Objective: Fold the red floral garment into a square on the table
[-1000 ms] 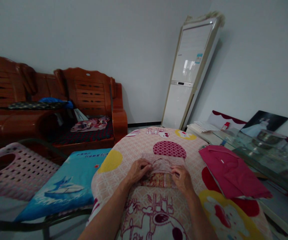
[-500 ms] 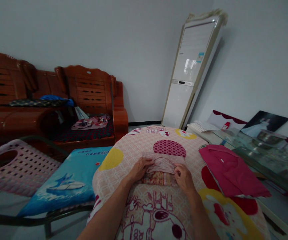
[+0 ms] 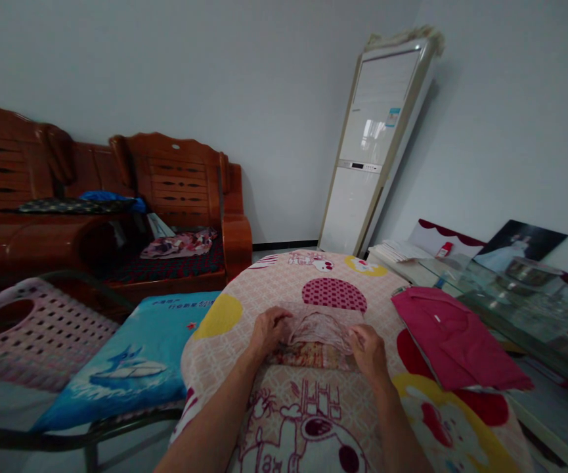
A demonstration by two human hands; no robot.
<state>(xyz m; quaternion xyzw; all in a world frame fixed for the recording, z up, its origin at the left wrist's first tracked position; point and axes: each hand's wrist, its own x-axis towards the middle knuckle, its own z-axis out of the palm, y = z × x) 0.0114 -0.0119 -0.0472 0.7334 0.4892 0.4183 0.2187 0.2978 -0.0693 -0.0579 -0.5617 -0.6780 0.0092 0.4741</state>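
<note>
A folded piece of pale pink patterned cloth (image 3: 313, 328) lies on the table, with an orange-red printed part showing along its near edge. My left hand (image 3: 270, 332) pinches the cloth at its left side, fingers bent over the fabric. At the right side my right hand (image 3: 366, 347) has thumb and fingertips closed on the same cloth. Between the two hands the upper layer is slightly raised and wrinkled. Beneath it spreads a tablecloth (image 3: 274, 282) with cartoon animals and coloured ovals.
A folded dark pink garment (image 3: 456, 335) lies on the table's right. Beyond it stands a glass-topped cabinet (image 3: 490, 309) with papers and a photo. At left is a woven chair (image 3: 32, 335) with a blue cushion (image 3: 131, 361). A wooden sofa (image 3: 175, 177) and a floor-standing air conditioner (image 3: 357, 190) are behind.
My left hand has shifted slightly left and my right hand slightly right. The cloth's upper layer is spread a little wider and raised more between them.
</note>
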